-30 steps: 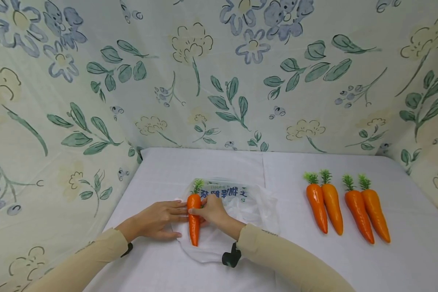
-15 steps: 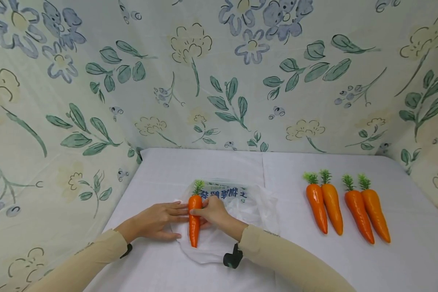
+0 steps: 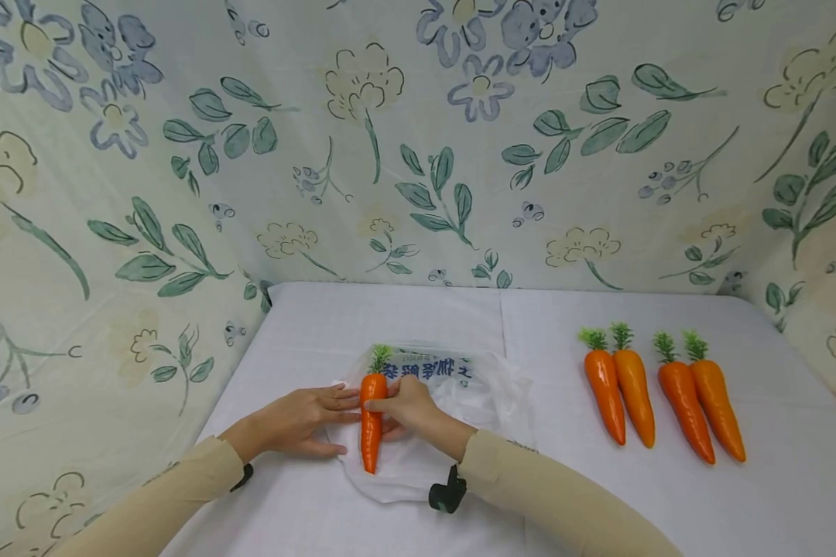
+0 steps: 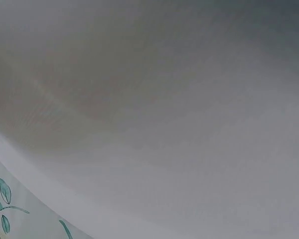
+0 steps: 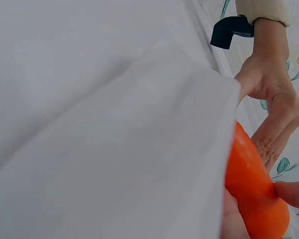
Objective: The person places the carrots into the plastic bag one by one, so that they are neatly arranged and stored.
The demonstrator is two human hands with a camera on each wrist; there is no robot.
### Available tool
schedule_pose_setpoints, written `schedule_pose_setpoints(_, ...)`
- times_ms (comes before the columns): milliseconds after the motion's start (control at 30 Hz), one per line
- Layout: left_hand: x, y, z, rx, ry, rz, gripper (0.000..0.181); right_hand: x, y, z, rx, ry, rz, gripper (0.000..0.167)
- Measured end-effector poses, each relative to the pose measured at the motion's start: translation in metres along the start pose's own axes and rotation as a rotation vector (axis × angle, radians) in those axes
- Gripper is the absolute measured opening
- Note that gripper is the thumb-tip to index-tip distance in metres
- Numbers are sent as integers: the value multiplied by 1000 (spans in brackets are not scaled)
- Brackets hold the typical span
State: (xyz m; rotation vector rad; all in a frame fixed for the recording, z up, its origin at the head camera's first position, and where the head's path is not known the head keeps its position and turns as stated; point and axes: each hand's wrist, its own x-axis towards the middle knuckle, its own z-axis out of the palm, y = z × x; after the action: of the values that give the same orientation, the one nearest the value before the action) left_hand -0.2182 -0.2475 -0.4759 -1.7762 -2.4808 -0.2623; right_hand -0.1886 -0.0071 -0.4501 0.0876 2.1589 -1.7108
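Carrot (image 3: 371, 433) is pinched by the right hand (image 3: 409, 406) from three o'clock, the left hand (image 3: 303, 420) straight-fingered at nine o'clock.

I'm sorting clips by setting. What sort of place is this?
Probably an improvised tabletop filming setup rather than a working kitchen: floral-print fabric hangs behind a white-covered table, and the glossy carrot in the right hand looks artificial.
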Motion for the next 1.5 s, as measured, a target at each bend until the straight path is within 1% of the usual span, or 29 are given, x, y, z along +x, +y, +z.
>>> schedule_pose_setpoints(167, 1, -1, 1, 17, 18, 20, 56, -3, -2, -4, -6, -3, 19, 32)
schedule_pose_setpoints(333, 1, -1, 1, 32, 30, 22, 56, -6, -7, -11, -25, -7, 26, 39)
schedule_pose_setpoints(467, 1, 0, 1, 41, 32, 19, 56, -8, -10, -19, 7, -26, 22, 44)
schedule_pose_setpoints(567, 1, 0, 1, 46, 36, 19, 56, -8, -14, -25, 54, -37, 18, 45)
schedule_pose_setpoints(733, 0, 1, 2, 60, 59, 46, 55, -12, -21, -38, 112, -67, 2, 43)
schedule_pose_setpoints(1000, -2, -1, 3, 69, 109, 89, 56, -16, -36, -67, 161, -81, -31, 32)
schedule_pose_setpoints(1133, -2, -2, 3, 78, 126, 102, 55, -18, -41, -82, 190, -70, -44, 30)
schedule_pose_setpoints(1233, -2, -2, 2, 74, 123, 100, 55, -20, -45, -94, 208, -63, -53, 35)
schedule_pose_setpoints(1367, -1, -2, 2, 55, 104, 92, 55, -23, -52, -112, 240, -60, -67, 40)
schedule_pose_setpoints(1500, -1, -2, 2, 53, 80, 76, 55, -26, -59, -132, 254, -42, -83, 39)
